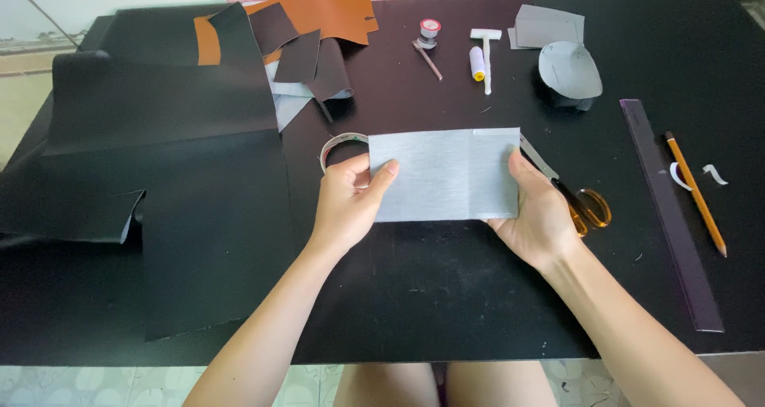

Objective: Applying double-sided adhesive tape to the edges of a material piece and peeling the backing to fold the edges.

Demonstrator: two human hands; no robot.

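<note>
Black table [446, 311]: bears black leather sheets [159, 144] at left. Grey rectangular sheet [444, 174]: held flat above table centre. Left hand [348, 204]: fingers clamped on its left edge. Right hand [538, 212]: clamped on right edge. Orange-handled scissors [586, 208], tape roll [339, 146]: beside the hands.

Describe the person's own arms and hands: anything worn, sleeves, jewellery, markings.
Both forearms are bare right to the bottom edge of the head view, with no sleeves showing. The left hand and the right hand wear no gloves, and no rings, watch or bracelet can be seen. Fingernails look short and unpainted. No marks or bandages are visible.
</note>
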